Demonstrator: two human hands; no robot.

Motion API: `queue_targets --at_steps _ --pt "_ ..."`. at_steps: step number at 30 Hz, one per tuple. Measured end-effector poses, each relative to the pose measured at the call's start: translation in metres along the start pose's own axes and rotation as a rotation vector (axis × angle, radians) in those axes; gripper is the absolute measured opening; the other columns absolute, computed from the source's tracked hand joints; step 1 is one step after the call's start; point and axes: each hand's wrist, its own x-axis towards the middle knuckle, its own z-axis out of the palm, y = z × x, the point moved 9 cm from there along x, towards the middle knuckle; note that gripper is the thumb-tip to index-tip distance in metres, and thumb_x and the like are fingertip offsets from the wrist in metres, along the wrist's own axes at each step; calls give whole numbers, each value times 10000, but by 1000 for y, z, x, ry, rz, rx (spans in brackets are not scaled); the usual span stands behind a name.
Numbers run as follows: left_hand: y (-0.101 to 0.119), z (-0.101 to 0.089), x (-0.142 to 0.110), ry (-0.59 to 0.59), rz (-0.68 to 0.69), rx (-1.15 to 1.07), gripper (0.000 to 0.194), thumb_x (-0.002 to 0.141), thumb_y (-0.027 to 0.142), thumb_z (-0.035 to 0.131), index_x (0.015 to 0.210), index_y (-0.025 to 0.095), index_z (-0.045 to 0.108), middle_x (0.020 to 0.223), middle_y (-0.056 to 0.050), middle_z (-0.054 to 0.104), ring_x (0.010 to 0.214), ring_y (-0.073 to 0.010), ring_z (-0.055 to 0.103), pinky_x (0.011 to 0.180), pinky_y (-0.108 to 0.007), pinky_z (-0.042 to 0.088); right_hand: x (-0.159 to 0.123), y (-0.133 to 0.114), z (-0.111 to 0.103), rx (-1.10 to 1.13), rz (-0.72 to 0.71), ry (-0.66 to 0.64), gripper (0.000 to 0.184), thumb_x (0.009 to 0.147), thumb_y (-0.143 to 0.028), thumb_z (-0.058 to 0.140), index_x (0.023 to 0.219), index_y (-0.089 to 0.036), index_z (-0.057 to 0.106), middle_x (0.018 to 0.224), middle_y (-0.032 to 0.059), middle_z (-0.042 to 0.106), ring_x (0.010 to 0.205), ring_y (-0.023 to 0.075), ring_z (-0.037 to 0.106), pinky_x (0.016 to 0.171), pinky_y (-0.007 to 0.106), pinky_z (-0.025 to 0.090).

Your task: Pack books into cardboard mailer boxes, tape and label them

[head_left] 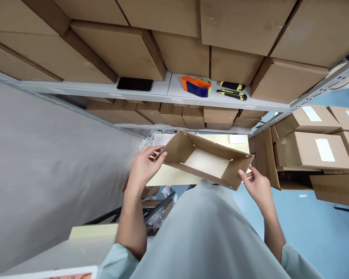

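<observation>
An open-ended brown cardboard box point(178, 149), unfolded into a rectangular sleeve, hangs above a pale yellow table top point(168, 176). My left hand point(144, 166) grips the box's left corner, fingers curled round the edge. On the right end, my right hand point(257, 184) holds the lower corner with thumb and fingers pinched on the flap. Through the box I see the table surface. My light green garment point(203, 232) fills the bottom middle.
A metal shelf point(163, 91) carries a black phone point(134, 83), an orange and blue tape dispenser point(196, 85) and two yellow-black utility knives point(231, 90). Cardboard boxes fill the shelves above and below. Labelled cartons point(311, 149) stack at right on the blue floor. A grey wall stands at left.
</observation>
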Motion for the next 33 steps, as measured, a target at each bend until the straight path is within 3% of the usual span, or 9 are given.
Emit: queue_targets --at_steps 2,4,10,15,19,24,28,33 --pt "13 0 3 15 10 114 252 881 459 710 948 242 820 962 -53 806 759 -235 688 780 -359 569 2 -15 -1 -119 -63 44 414 986 -614 561 911 -246 735 699 41 738 583 227 670 581 308 413" --pt "22 0 2 35 12 192 210 897 426 690 879 240 787 894 -47 796 735 -238 682 744 -348 534 8 -28 -6 -191 -132 89 387 1009 -517 501 794 -249 679 632 31 689 531 202 615 560 298 348" --pt "49 -13 -26 134 40 356 196 946 395 651 901 246 770 877 -42 769 693 -223 654 676 -328 412 40 -60 -25 -356 -283 126 263 1003 -378 535 948 -216 736 655 24 688 549 187 589 587 300 267" --pt "48 -10 -50 211 0 415 248 998 379 604 949 221 790 891 -59 746 679 -209 623 664 -330 370 59 -69 -10 -470 -284 54 216 1020 -303 564 909 -230 735 646 12 676 539 171 556 590 301 212" --pt "40 -8 -61 256 -28 392 288 1031 374 574 1059 218 814 901 -65 722 696 -204 620 664 -327 375 58 -72 1 -508 -282 113 266 1070 -346 537 1049 -228 774 678 29 707 546 178 568 588 306 199" --pt "42 -7 -60 213 20 366 344 1059 405 548 1145 228 830 836 -55 681 678 -199 595 622 -323 329 54 -81 15 -548 -298 172 358 1103 -377 473 1177 -210 781 682 54 723 556 194 585 586 312 203" --pt "45 -4 -57 164 49 386 349 1064 389 543 1215 253 827 888 -70 698 666 -210 579 597 -333 280 52 -94 34 -587 -335 115 314 1111 -387 488 1087 -219 753 693 41 711 558 180 575 591 308 204" --pt "43 5 -60 65 109 358 365 1083 410 539 1251 262 828 871 -81 712 790 -266 646 663 -362 393 53 -98 44 -610 -351 72 279 1093 -431 569 1158 -211 730 841 52 720 643 190 612 596 305 239"
